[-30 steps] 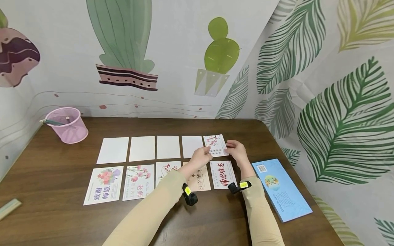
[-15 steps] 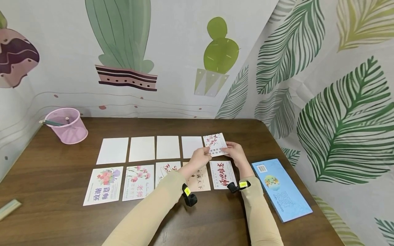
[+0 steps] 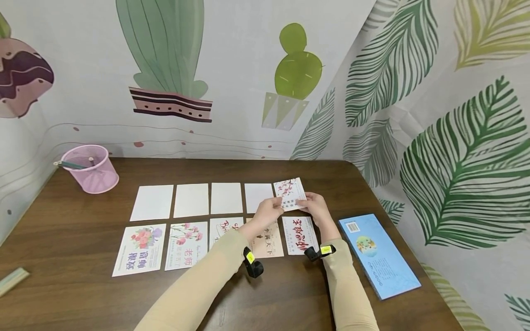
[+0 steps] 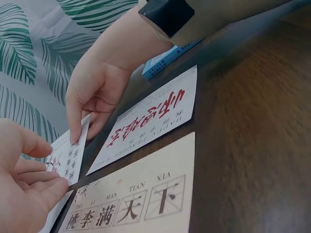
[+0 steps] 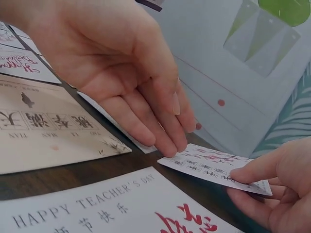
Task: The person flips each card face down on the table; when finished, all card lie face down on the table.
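A white card with pink blossoms [image 3: 288,187] is tilted up at the right end of the back row. My right hand [image 3: 316,206] pinches its right edge, thumb on top and fingers underneath, as the right wrist view shows. My left hand [image 3: 267,213] is at the card's left edge, its loosely bent fingertips [image 5: 167,148] right by the corner and the thumb apart from them. Just nearer lies a white card with red lettering [image 3: 300,235]. Beside it is a beige card [image 3: 268,240], partly hidden by my left arm.
Several blank white cards [image 3: 226,198] continue the back row to the left. More printed cards, among them a flower card [image 3: 139,249], lie in front. A blue book [image 3: 378,255] is on the right. A pink mesh pen cup [image 3: 96,172] stands at back left.
My right hand has moved in to the left and taken hold of the blossom card's right edge. The card's far edge has risen slightly. My left hand has barely moved.
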The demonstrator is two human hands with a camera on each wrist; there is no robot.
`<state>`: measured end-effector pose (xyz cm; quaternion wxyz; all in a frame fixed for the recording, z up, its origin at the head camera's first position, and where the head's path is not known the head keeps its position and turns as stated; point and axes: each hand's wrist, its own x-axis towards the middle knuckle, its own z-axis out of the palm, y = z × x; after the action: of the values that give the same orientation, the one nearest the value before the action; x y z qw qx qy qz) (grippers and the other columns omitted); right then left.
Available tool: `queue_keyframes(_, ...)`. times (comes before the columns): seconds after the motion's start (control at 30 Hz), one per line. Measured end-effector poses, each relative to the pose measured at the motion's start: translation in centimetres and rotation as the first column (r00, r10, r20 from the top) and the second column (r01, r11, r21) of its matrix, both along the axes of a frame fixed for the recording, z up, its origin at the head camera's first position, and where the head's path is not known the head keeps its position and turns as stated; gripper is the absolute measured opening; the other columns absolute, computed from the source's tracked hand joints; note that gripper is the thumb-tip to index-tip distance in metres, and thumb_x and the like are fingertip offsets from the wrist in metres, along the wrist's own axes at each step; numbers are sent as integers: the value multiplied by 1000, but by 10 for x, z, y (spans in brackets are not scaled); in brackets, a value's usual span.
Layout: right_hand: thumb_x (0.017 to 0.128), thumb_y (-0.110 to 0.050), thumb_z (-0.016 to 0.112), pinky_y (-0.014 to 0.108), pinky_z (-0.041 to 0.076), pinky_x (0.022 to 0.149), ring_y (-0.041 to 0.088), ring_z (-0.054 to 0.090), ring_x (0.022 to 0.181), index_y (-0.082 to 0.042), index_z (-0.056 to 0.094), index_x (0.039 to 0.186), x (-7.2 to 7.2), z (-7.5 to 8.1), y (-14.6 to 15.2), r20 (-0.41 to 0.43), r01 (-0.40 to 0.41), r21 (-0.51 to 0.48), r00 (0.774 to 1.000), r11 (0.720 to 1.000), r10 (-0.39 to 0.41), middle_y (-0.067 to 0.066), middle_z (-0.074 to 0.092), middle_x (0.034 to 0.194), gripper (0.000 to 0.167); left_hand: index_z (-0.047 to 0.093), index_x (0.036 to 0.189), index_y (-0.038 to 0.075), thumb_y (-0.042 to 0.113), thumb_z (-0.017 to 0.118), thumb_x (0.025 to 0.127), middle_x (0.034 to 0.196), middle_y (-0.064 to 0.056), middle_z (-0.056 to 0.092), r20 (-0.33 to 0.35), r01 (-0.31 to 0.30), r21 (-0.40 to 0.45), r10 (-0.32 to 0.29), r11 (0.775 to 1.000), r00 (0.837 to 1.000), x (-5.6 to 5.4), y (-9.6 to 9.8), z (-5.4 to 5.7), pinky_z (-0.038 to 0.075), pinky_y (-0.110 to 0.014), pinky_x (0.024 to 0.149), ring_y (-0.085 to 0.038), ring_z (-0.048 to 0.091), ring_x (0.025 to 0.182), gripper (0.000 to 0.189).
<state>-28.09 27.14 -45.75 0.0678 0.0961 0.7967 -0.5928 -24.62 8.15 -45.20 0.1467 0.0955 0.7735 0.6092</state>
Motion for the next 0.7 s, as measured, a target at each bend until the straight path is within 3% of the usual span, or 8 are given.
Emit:
queue_keyframes(0.23, 93, -1, 60, 17, 56, 72, 6, 64, 81, 12, 46, 135, 4, 11, -12, -62, 43, -45, 997, 998, -46, 28, 60, 124, 45, 56, 134, -1, 3, 55, 94, 134, -16, 60, -52, -124, 74, 128, 989, 990, -7, -4, 7, 48, -38, 105, -29, 56, 126, 40)
queue_keyframes(0.37, 92, -1, 61, 14, 55, 69, 4, 62, 77, 11, 49, 131, 6, 21, -23, -105, 53, -61, 993, 997, -59, 26, 62, 118, 42, 62, 128, 2, 10, 64, 91, 124, -14, 67, -71, -179, 98, 186, 979, 980, -10, -9, 16, 51, -38, 100, -28, 62, 118, 38)
queue_keyframes(0.7, 90, 3, 61, 16, 56, 70, 4, 63, 78, 12, 52, 125, 13, 41, -53, -191, -9, -106, 981, 994, -12, 15, 65, 104, 37, 68, 122, 5, 27, 77, 84, 116, -13, 71, -89, -282, 114, 292, 953, 952, -15, -17, 35, 54, -36, 95, -25, 66, 112, 45)
